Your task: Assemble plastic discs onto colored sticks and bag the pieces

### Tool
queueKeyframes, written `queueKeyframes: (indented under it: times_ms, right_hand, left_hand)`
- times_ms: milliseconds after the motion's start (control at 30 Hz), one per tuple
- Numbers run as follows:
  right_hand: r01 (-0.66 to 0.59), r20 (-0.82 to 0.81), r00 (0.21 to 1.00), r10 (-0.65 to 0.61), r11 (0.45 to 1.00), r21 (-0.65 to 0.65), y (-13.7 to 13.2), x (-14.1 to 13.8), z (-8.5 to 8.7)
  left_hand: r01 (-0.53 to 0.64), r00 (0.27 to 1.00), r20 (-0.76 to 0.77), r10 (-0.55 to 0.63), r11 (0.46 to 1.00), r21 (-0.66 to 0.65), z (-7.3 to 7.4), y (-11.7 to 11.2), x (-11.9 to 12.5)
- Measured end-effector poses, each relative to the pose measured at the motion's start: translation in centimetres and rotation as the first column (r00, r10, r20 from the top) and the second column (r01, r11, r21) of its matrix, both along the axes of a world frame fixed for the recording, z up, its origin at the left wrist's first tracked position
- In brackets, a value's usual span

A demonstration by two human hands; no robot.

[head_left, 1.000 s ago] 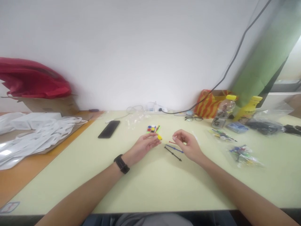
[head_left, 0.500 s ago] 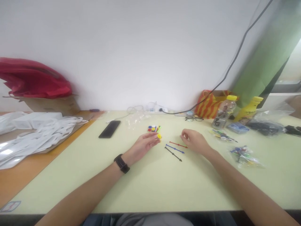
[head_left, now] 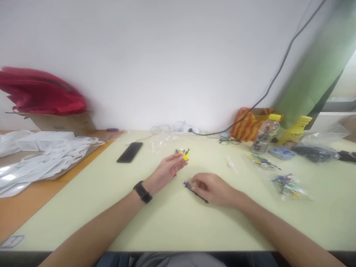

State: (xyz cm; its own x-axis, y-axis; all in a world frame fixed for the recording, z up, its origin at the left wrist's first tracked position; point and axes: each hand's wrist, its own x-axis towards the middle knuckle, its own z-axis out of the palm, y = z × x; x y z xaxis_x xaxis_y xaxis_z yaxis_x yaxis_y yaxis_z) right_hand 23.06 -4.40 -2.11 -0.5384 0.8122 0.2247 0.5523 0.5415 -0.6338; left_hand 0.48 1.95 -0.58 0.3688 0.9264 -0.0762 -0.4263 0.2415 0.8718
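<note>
My left hand (head_left: 167, 171), with a black watch on its wrist, pinches a small yellow round piece (head_left: 185, 157) between fingertips just above the pale green table (head_left: 172, 222). Behind it lies a small cluster of coloured discs (head_left: 182, 151). My right hand (head_left: 213, 188) lies curled over thin red, blue and black sticks (head_left: 191, 188) on the table; their ends poke out on the left of the fingers and a black tip shows below.
A black phone (head_left: 129, 152) lies to the left. White bags (head_left: 41, 155) cover the left side. Glasses (head_left: 229, 141), two bottles (head_left: 264, 135), an orange striped bag (head_left: 246, 124) and clear packets of coloured parts (head_left: 289, 183) sit at the right. A white stick (head_left: 231, 163) lies apart.
My right hand came back from the right and closed down over the three sticks, dragging them together toward me. My left hand lifted the yellow piece slightly farther away.
</note>
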Motion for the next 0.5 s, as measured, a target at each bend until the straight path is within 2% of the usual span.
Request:
queueKeyframes:
  times_ms: [67, 267, 500]
  right_hand:
    - [0.001, -0.057, 0.998, -0.002, 1.000, -0.021, 0.0, -0.1, -0.2]
    - [0.093, -0.227, 0.968, -0.110, 0.992, -0.085, 1.7, 0.7, -0.6]
    - [0.263, -0.367, 0.898, -0.242, 0.965, 0.007, 1.8, 0.9, 0.2]
  left_hand:
    - [0.002, 1.000, 0.006, -0.002, 1.000, 0.004, 0.1, -0.1, 0.2]
    - [0.026, 1.000, -0.008, -0.025, 0.999, 0.039, 0.3, -0.4, 0.3]
    - [0.076, 0.997, -0.030, -0.075, 0.996, 0.054, 0.1, -0.7, 0.3]
